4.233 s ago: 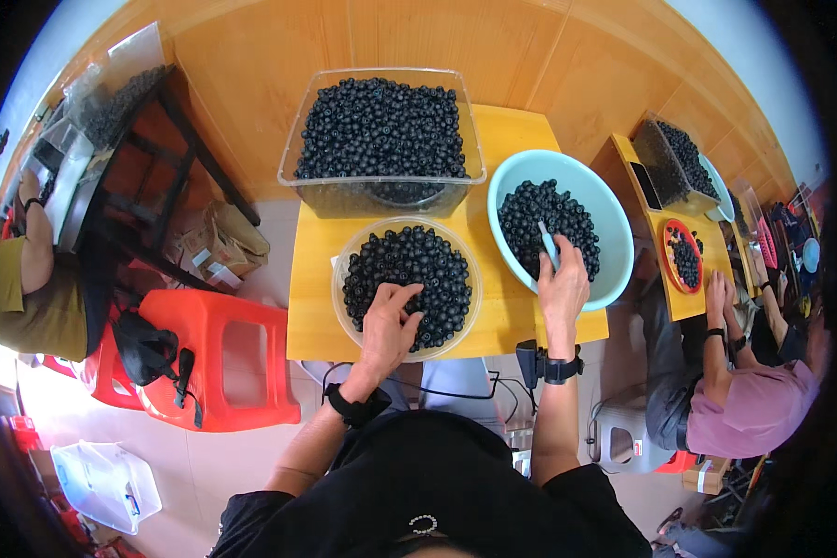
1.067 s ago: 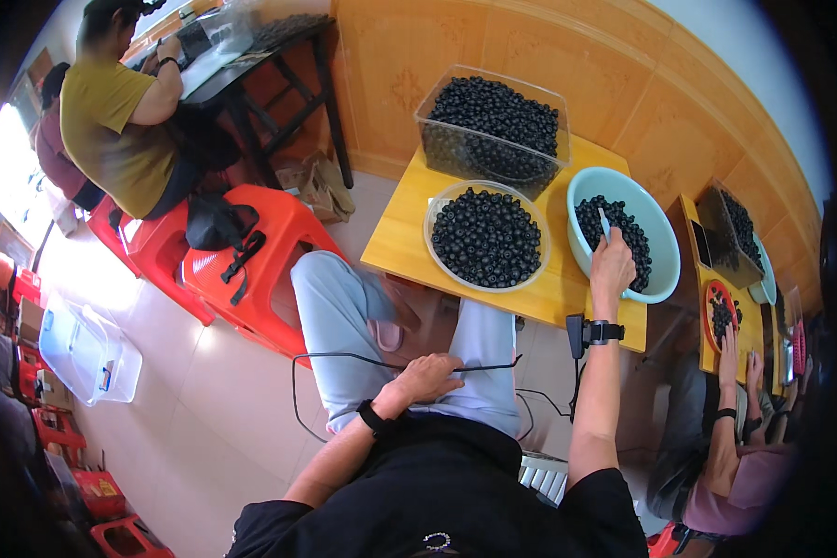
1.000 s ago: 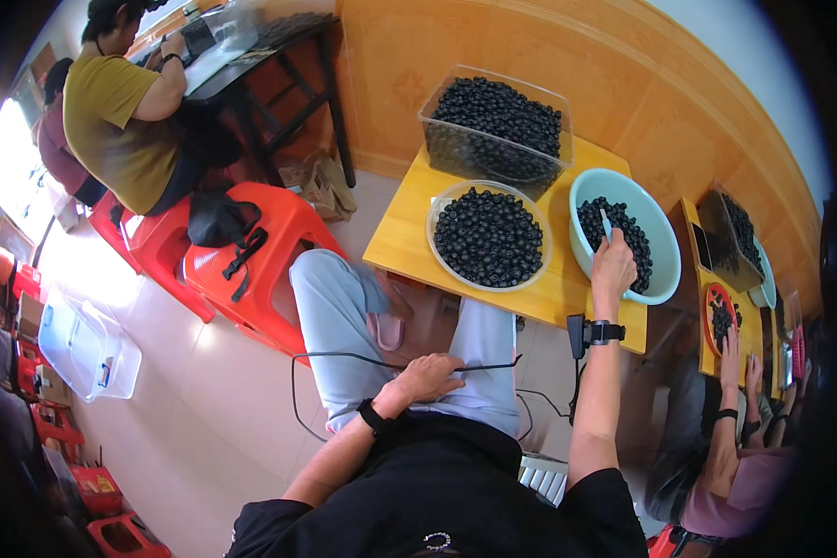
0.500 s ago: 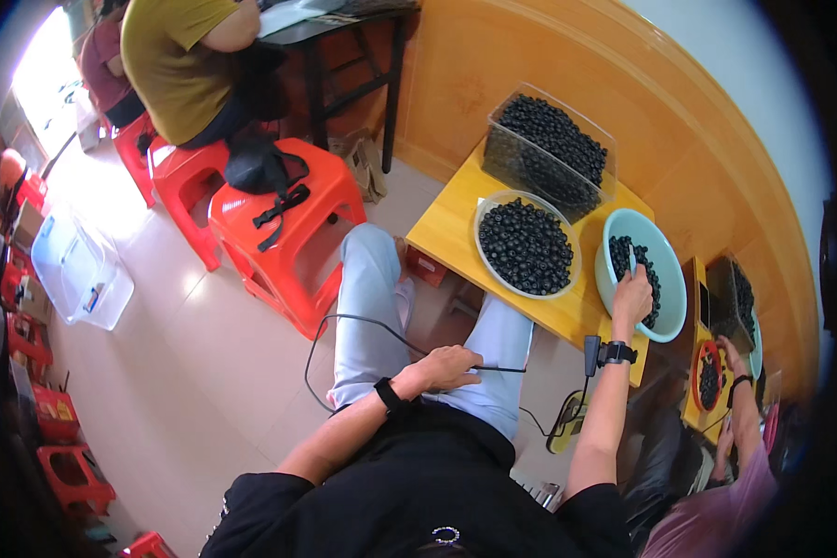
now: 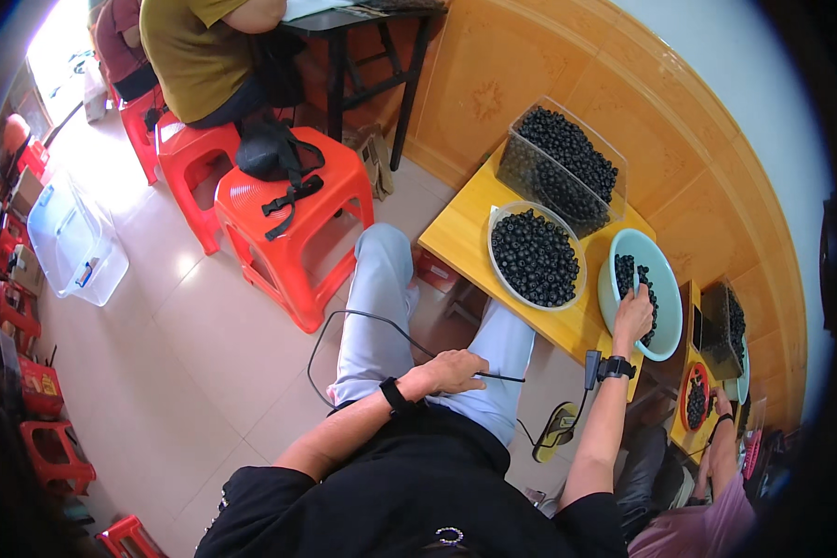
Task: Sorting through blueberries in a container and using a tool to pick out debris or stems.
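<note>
Three containers of dark berries sit on the yellow table (image 5: 465, 244). Right hand (image 5: 632, 314), grip curled on berries, works in the light-blue bowl (image 5: 665, 307), barely filled; left hand (image 5: 453, 370) rests loosely open on the thigh, over a black cable (image 5: 363, 316).

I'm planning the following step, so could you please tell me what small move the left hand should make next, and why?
Probably lift the left hand off the lap and bring it back to the yellow table. It rests on the thigh on a black cable, holding nothing, while only the right hand is at work in the light blue bowl of dark berries.
</note>
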A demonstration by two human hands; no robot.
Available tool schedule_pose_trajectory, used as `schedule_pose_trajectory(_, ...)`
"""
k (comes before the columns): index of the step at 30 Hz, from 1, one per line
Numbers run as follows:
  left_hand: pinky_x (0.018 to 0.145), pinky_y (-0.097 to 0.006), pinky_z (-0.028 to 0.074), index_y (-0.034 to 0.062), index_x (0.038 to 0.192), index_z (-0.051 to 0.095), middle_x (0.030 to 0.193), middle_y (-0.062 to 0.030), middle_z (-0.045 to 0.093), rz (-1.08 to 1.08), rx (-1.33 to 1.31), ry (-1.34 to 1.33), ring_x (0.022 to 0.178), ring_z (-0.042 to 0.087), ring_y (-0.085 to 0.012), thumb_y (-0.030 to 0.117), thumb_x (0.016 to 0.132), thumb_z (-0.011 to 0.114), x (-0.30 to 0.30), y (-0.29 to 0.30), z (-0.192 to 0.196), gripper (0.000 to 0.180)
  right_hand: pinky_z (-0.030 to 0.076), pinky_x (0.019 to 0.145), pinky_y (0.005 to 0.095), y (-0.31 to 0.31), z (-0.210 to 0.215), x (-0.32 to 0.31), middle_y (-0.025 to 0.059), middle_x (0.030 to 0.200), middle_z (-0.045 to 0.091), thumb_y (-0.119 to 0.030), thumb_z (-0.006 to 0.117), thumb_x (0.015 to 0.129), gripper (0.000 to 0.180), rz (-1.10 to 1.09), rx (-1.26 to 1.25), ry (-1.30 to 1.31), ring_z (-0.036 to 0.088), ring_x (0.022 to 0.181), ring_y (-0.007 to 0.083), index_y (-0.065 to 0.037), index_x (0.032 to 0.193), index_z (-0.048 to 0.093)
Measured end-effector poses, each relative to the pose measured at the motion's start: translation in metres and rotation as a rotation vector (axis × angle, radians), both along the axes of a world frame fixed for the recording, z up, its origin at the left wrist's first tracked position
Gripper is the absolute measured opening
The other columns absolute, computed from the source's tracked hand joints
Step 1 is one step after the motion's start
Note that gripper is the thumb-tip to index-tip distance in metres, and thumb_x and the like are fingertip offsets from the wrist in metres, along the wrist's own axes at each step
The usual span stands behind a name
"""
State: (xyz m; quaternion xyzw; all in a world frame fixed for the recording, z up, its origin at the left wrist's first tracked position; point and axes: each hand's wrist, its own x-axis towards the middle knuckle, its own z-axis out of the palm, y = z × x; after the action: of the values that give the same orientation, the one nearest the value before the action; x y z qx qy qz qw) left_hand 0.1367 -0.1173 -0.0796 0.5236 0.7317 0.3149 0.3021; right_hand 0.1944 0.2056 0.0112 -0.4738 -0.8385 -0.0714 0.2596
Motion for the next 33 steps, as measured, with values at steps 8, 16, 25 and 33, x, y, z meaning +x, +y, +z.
schedule_pose_trajectory(8, 0.084, -0.044, 0.046, 0.0049, 0.107, 0.060, 0.098, -0.0191, 0.063, -0.004, -0.022, -0.020, 0.096, 0.059, -0.0366, 0.027, 0.081, 0.062, 0.000, 0.003, -0.001, 0.034, 0.048, 0.066, 0.0511, 0.000, -0.002, 0.002, 0.0223, 0.083, 0.065, -0.023, 0.054, 0.087, 0.024, 0.028, 0.018, 0.025, 0.062, 0.078, 0.0418, -0.009, 0.106, 0.058)
schedule_pose_trajectory(16, 0.084, -0.044, 0.046, 0.0052, 0.107, 0.060, 0.097, -0.0202, 0.063, 0.021, 0.010, -0.019, 0.095, 0.059, -0.0378, 0.027, 0.081, 0.062, -0.003, 0.000, -0.004, 0.033, 0.049, 0.061, 0.0507, 0.000, -0.004, 0.001, 0.0206, 0.080, 0.065, -0.023, 0.055, 0.087, 0.019, 0.068, 0.080, 0.065, 0.062, 0.073, 0.0413, -0.009, 0.099, 0.058)
schedule_pose_trajectory(25, 0.081, -0.044, 0.047, 0.0062, 0.103, 0.061, 0.095, -0.0185, 0.064, 0.008, 0.021, -0.006, 0.093, 0.059, -0.0373, 0.029, 0.082, 0.061, -0.006, 0.004, -0.013, 0.031, 0.048, 0.061, 0.0512, 0.002, -0.003, 0.000, 0.0188, 0.080, 0.065, -0.024, 0.054, 0.087, 0.017, 0.061, 0.083, 0.058, 0.062, 0.073, 0.0411, -0.008, 0.093, 0.054)
schedule_pose_trajectory(33, 0.074, -0.045, 0.047, 0.0053, 0.088, 0.061, 0.083, -0.0162, 0.064, 0.133, -0.052, -0.069, 0.083, 0.060, -0.0364, 0.027, 0.082, 0.060, -0.014, 0.003, -0.012, 0.023, 0.048, 0.062, 0.0514, 0.006, -0.006, -0.001, 0.0198, 0.079, 0.065, -0.026, 0.054, 0.087, 0.019, 0.019, 0.040, 0.037, 0.062, 0.073, 0.0419, -0.012, 0.101, 0.058)
